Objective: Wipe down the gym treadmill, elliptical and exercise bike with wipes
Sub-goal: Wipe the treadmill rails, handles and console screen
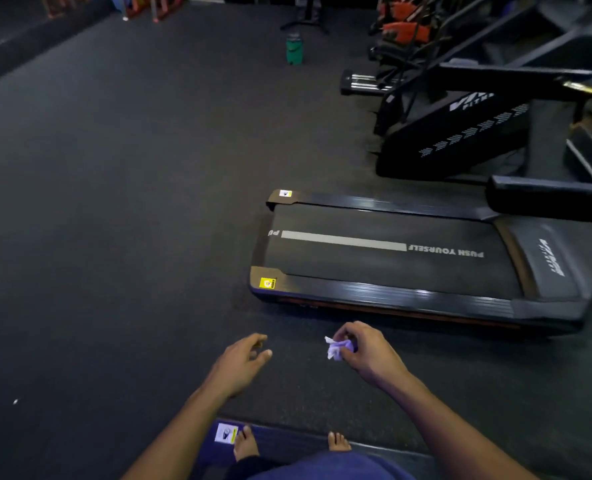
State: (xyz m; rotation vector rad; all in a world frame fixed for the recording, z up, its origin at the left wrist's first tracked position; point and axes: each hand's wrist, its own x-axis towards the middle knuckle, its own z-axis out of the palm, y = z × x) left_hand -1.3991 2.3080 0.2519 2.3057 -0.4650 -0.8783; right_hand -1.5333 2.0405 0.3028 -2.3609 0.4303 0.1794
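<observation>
Right hand [363,351] pinches a crumpled wipe [337,348]; left hand [242,362] hangs relaxed, empty. Step: between machines, apparently. Next: bring the wipe down onto the treadmill [391,265] side rail.

- Both arms [183,420] are bare, with no sleeves.
- Both feet [245,445] are bare, no shoes.
- Blue clothing [325,467] shows low down.
- Hands [239,365] wear no gloves.

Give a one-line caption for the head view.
Right hand grips a crumpled wipe near a treadmill; left hand open.
</observation>
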